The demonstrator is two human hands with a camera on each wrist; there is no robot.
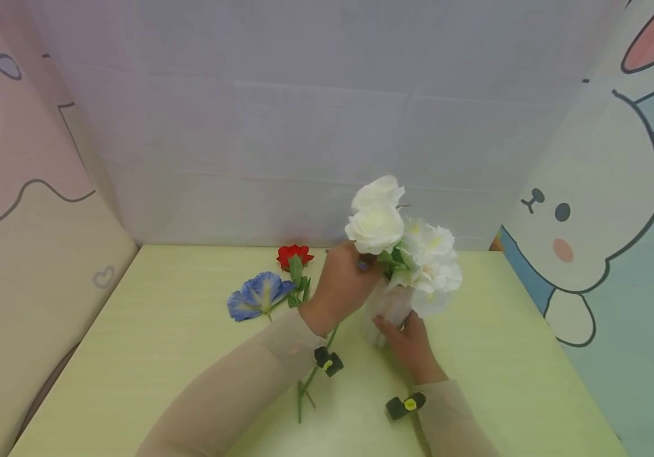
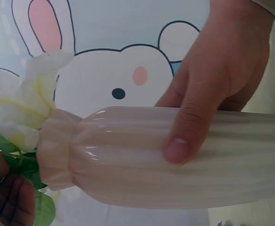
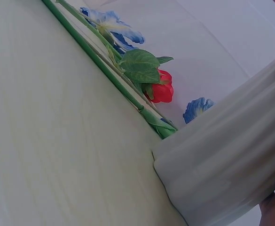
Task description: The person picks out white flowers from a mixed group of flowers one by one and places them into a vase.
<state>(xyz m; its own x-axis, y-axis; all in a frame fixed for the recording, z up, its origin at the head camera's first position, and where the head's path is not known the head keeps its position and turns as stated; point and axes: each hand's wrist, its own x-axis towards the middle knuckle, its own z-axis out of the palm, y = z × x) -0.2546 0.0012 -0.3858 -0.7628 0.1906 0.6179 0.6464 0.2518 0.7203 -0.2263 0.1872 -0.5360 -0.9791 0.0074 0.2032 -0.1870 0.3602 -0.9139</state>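
Note:
A pale ribbed vase [image 2: 123,160] with a ruffled mouth stands on the table, its base low in the right wrist view. My right hand [image 1: 412,346] grips its side, thumb [image 2: 179,150] across the front. White roses [image 1: 375,228] rise over the mouth, and ruffled white flowers with yellow centres [image 1: 432,260] lean out to the right. At the mouth, my left hand [image 1: 340,285] pinches a white rose's stem just under the bloom. Green leaves [image 2: 27,165] show beside its curled fingers [image 2: 22,202]. The stem ends inside the vase are hidden.
On the table [image 1: 178,355], left of the vase, lie a red flower [image 1: 294,257] and a blue flower [image 1: 259,296], with green stems [image 1: 300,403] running under my left forearm. Another blue bloom [image 3: 197,109] peeks out behind the vase. Printed cloth walls [image 1: 327,139] surround the table.

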